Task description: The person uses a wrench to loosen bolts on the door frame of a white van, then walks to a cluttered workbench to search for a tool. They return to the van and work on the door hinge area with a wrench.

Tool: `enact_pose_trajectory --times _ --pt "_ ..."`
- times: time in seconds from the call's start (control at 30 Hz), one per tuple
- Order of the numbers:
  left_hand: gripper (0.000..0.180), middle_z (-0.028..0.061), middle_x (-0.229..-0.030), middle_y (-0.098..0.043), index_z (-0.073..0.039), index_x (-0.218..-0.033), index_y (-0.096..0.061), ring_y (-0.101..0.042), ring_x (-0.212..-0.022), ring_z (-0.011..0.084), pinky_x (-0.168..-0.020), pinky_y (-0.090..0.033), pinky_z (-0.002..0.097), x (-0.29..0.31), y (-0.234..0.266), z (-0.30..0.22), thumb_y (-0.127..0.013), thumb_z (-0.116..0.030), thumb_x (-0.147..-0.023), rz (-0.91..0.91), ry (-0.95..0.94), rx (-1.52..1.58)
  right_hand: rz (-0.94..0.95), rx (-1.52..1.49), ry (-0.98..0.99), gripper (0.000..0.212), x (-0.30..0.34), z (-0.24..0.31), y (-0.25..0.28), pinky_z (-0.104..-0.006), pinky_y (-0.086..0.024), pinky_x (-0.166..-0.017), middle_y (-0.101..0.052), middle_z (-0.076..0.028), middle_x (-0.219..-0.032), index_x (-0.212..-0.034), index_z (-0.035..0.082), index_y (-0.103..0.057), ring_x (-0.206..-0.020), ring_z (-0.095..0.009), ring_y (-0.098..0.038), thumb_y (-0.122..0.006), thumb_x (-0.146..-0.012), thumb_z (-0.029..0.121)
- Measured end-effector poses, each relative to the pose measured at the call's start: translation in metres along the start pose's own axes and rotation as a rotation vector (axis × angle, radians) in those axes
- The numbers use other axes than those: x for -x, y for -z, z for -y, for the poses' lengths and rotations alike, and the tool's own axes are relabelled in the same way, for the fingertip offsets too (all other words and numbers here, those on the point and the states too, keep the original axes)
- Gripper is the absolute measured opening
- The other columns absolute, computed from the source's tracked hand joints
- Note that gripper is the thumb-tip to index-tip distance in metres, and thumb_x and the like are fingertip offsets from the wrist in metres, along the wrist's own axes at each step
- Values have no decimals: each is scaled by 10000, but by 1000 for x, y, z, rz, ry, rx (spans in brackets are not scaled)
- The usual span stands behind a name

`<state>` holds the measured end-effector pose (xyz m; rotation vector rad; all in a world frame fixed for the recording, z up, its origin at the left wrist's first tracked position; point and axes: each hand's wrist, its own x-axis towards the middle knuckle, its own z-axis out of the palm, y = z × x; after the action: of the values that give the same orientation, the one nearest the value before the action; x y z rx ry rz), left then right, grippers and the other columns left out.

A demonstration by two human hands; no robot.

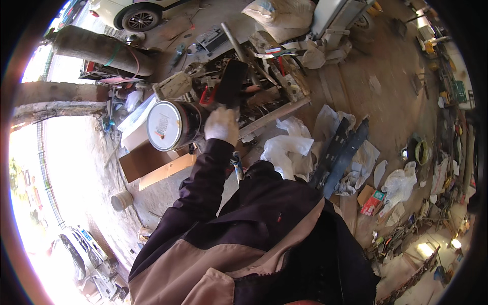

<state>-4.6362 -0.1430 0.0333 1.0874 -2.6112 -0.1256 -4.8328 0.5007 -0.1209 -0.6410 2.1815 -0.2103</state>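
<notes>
can [170, 125]: metal, glossy dark wall, smooth white lid
flat piece [231, 83]: black, matt
box [152, 165]: brown cardboard, matt

We see from one camera up on the person's head, looking down and tipped sideways. The dark jacket [264, 229] fills the bottom, very near. The workshop floor [376, 86] is farther off. The round lens bends the edges.

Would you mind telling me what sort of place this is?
Probably a roadside repair workshop: a heap of metal parts and tools, a paint can beside the person's hand, and a car wheel.
</notes>
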Motion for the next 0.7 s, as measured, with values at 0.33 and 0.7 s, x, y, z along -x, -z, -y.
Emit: enact_pose_trajectory --times 0.33,0.7 --pt "235 173 -1042 -679 -41 -1126 -693 -706 -925 354 -787 -587 491 25 -13 -54 -692 -182 -938 213 -58 124 43 -126 -124 443 -5 1 2 -494 -558 -986 -772 -247 -1248 -1310 89 -738 -1184 -440 -719 -632 -1059 438" --pt "516 158 -1021 -693 -46 -1364 -641 -707 -906 364 -804 -587 497 17 30 -55 -795 -230 -907 306 -4 198 -11 -227 -163 538 1 -29 -39 -462 -552 -1005 -777 -233 -1283 -1343 78 -762 -1194 -391 -732 -583 -1081 512"
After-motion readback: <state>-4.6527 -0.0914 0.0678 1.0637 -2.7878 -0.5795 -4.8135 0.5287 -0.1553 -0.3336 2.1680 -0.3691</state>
